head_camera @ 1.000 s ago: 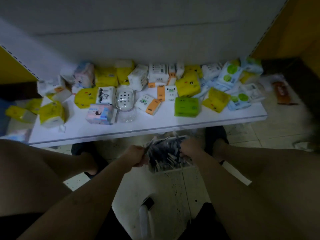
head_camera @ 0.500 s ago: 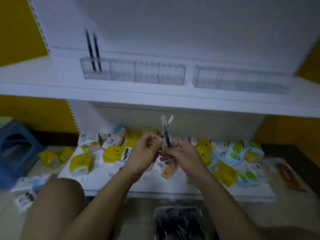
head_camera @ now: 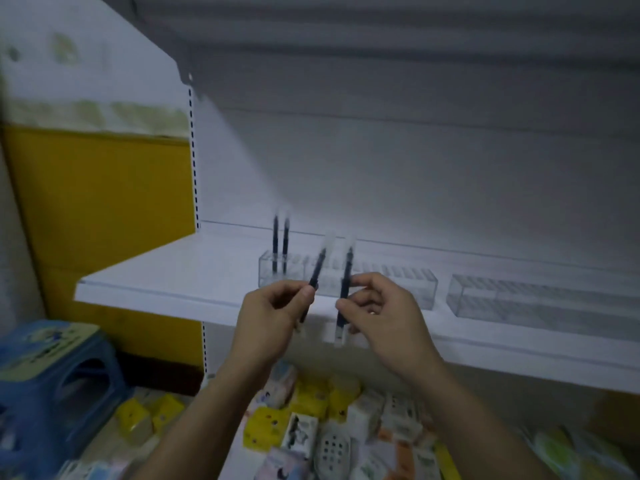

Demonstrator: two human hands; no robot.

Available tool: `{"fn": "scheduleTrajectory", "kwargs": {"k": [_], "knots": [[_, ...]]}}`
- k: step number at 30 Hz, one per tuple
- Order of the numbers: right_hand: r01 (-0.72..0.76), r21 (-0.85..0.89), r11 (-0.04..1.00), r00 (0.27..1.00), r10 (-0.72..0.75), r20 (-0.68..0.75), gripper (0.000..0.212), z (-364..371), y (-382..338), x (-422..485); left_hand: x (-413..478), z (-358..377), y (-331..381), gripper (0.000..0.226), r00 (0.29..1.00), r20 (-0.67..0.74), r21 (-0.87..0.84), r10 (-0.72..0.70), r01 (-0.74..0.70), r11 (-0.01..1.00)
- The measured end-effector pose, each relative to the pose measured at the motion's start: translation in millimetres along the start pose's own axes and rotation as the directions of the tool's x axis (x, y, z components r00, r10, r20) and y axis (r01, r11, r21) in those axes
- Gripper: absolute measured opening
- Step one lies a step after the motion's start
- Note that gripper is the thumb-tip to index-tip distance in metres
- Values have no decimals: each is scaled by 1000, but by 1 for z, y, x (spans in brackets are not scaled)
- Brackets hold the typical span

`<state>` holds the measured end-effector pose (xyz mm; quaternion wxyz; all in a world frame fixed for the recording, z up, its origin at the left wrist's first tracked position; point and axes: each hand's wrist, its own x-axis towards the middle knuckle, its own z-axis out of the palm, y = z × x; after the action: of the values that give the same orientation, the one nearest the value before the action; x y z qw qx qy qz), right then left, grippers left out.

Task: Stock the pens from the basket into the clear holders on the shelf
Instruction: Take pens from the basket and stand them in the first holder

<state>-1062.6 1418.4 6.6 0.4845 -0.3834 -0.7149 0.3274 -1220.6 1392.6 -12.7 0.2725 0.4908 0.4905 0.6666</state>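
Two pens stocked, two more in hand

Two dark pens (head_camera: pixel 280 244) stand upright at the left end of the nearer clear holder (head_camera: pixel 408 285) on the white shelf (head_camera: pixel 166 271). From where I stand, they are the only ones placed. The rest of that holder looks bare. So does the second clear holder (head_camera: pixel 540 303) to its right, though it is blurred and I would not swear to every slot.

The person's left hand (head_camera: pixel 273 317) pinches a tilted pen (head_camera: pixel 317 268) between thumb and fingertips, its pale cap leaning up toward the holder. The right hand (head_camera: pixel 384 317) pinches a second pen (head_camera: pixel 345 282), nearly upright, just beside the first. Both are in the air in front of the holder, over the shelf's front edge, and not yet in any slot.

The basket is out of sight from this angle, so I cannot tell how many pens remain in it. My guess is that the job is barely begun: these two go in next, and plenty of slots are left to fill after them. Lower down, packs of tissues (head_camera: pixel 308 400) lie in a heap, and a blue stool (head_camera: pixel 52 375) sits off to the left.
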Motion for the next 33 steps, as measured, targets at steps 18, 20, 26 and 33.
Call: {"fn": "scheduleTrajectory", "kwargs": {"k": [18,20,26,33], "knots": [[1,-94,996,1000,-3,-16,15,52,-22,126,126,-42,22,10,965,-51,361,255,-221,906],[14,-99,995,1000,-16,-27,17,58,-21,137,133,-40,18,13,959,-47,409,281,-238,881],[18,-132,991,995,-30,-92,11,73,-15,156,149,-38,1,18,954,-99,431,282,-214,876],[4,-246,969,991,-37,-131,19,82,-9,160,154,-37,-8,24,961,-88,419,261,-202,885]]}}
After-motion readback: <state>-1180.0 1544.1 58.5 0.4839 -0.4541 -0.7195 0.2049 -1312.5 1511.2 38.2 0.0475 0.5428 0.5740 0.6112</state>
